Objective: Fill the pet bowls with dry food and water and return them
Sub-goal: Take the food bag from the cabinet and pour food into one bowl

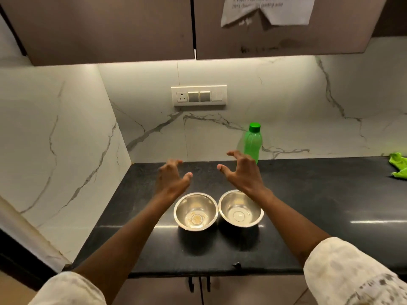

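Two steel bowls stand side by side on the black counter. The left bowl has pale crumbs or residue at its bottom; the right bowl looks bare inside. A green bottle with a green cap stands upright against the back wall, behind my right hand. My left hand hovers beyond the left bowl with its fingers spread and curled, holding nothing. My right hand hovers beyond the right bowl, also spread and holding nothing.
A green cloth lies at the counter's far right. A switch panel sits on the marble back wall. Upper cabinets hang overhead with a paper note taped on. A marble side wall closes off the left.
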A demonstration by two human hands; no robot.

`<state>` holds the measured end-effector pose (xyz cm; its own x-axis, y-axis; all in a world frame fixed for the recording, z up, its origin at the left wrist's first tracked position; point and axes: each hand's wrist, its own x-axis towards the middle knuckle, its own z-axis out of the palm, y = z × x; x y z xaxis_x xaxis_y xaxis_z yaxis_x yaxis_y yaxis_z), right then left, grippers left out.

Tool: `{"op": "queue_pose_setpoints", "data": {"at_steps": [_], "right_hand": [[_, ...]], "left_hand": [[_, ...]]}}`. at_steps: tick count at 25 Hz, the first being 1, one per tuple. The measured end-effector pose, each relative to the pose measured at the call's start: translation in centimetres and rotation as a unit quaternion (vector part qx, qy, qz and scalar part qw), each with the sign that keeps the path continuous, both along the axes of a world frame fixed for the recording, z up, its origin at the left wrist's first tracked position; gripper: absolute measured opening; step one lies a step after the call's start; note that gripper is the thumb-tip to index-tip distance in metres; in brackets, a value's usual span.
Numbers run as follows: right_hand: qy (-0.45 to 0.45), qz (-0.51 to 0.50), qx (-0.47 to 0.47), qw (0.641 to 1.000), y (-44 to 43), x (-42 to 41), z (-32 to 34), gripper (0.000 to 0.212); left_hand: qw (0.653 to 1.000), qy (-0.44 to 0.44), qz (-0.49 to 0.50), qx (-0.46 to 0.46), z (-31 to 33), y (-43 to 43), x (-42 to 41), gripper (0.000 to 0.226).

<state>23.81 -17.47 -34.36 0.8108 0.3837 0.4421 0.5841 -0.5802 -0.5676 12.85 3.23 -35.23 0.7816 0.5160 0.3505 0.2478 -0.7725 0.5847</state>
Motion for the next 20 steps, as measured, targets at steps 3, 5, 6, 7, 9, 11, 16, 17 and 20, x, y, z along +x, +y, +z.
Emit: {"op": "queue_pose_setpoints", "data": {"at_steps": [3,5,6,7,9,11,16,17,20], "right_hand": [[-0.123,0.006,0.013,0.992,1.5,1.8,5.1,0.061],[-0.195,0.003,0.032,0.980,2.2,2.9,8.0,0.062],[-0.228,0.003,0.044,0.973,2.5,3.4,9.5,0.062],[-0.256,0.004,0.054,0.965,2.8,3.9,10.9,0.063],[-0.303,0.000,0.060,0.951,3.2,4.8,13.5,0.065],[-0.336,-0.007,0.052,0.940,3.5,5.6,15.8,0.068],[-0.418,-0.020,0.020,0.908,4.1,7.9,20.0,0.071],[-0.434,-0.027,0.013,0.901,4.1,8.5,20.7,0.073],[-0.467,-0.050,-0.007,0.883,4.2,9.8,22.4,0.076]], "left_hand": [[0.994,-0.062,-0.029,0.080,5.6,0.2,2.5,0.056],[0.986,-0.101,-0.032,0.127,9.3,0.0,4.1,0.061],[0.982,-0.117,-0.035,0.147,11.1,-0.2,4.8,0.063],[0.976,-0.134,-0.038,0.166,12.9,-0.4,5.5,0.064],[0.964,-0.175,-0.041,0.196,16.2,-0.9,6.8,0.066],[0.952,-0.204,-0.044,0.224,18.7,-1.1,8.1,0.069],[0.914,-0.223,-0.052,0.334,22.2,-1.1,11.1,0.075],[0.907,-0.221,-0.054,0.355,22.6,-1.1,11.7,0.077],[0.877,-0.202,-0.051,0.432,23.4,-0.7,13.4,0.091]]}}
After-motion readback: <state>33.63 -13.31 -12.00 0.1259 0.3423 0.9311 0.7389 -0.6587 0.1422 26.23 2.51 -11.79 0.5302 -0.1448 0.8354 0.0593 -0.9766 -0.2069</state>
